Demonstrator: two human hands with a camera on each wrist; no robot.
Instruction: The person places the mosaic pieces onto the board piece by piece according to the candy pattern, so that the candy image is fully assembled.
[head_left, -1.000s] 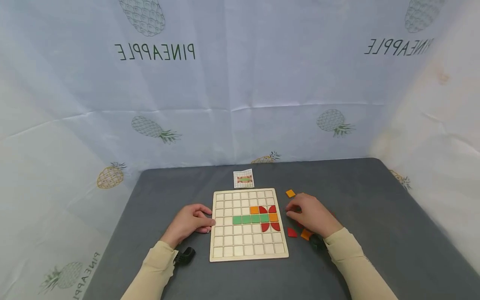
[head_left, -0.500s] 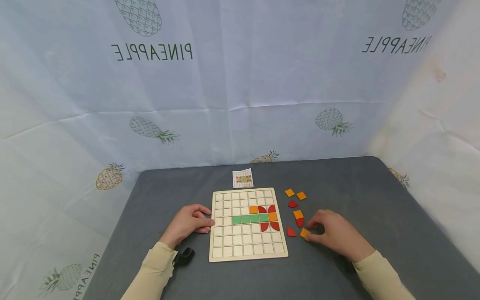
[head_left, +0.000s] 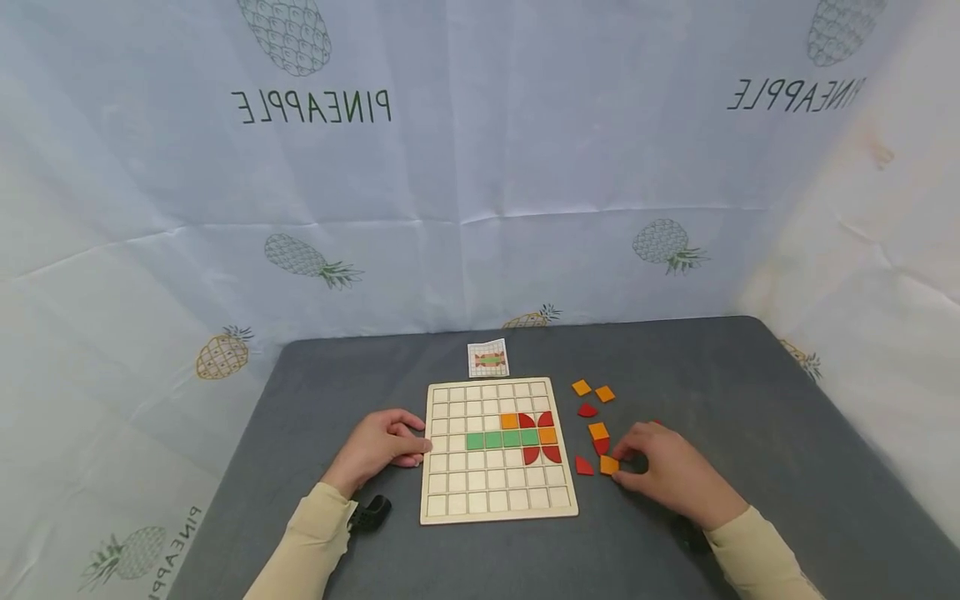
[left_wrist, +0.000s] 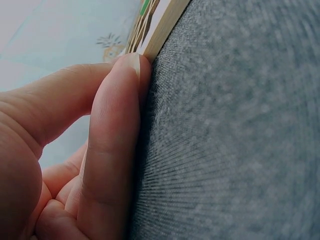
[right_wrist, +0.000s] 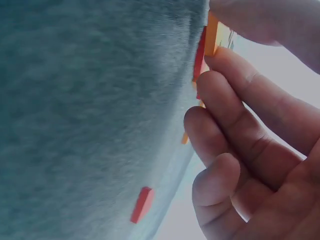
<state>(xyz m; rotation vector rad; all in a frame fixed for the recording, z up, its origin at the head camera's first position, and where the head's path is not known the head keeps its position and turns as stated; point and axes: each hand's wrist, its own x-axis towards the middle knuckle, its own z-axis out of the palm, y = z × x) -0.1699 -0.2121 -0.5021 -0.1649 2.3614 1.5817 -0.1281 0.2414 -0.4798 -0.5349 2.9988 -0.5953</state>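
A pale wooden grid board (head_left: 457, 483) lies on the dark table. A row of green square tiles (head_left: 502, 439) runs across it, with red quarter-circle pieces (head_left: 531, 454) and orange squares at its right end. My left hand (head_left: 382, 446) holds the board's left edge, thumb and index fingertip right at the rim in the left wrist view. Right of the board, my right hand (head_left: 667, 471) pinches an orange square tile (head_left: 609, 466) between thumb and index finger. In the right wrist view this tile (right_wrist: 212, 35) stands between the two fingertips, the other fingers loosely curled.
Several loose pieces lie right of the board, among them an orange tile (head_left: 581, 387), a red piece (head_left: 587, 410) and another red piece (head_left: 584, 466). A small pattern card (head_left: 488, 360) lies behind the board. A pineapple-print cloth (head_left: 465, 167) hangs beyond the table.
My right hand has moved right and toward me from beside the board to an orange tile, which has turned slightly at its fingertips. Pieces it covered now show. My left hand stays.
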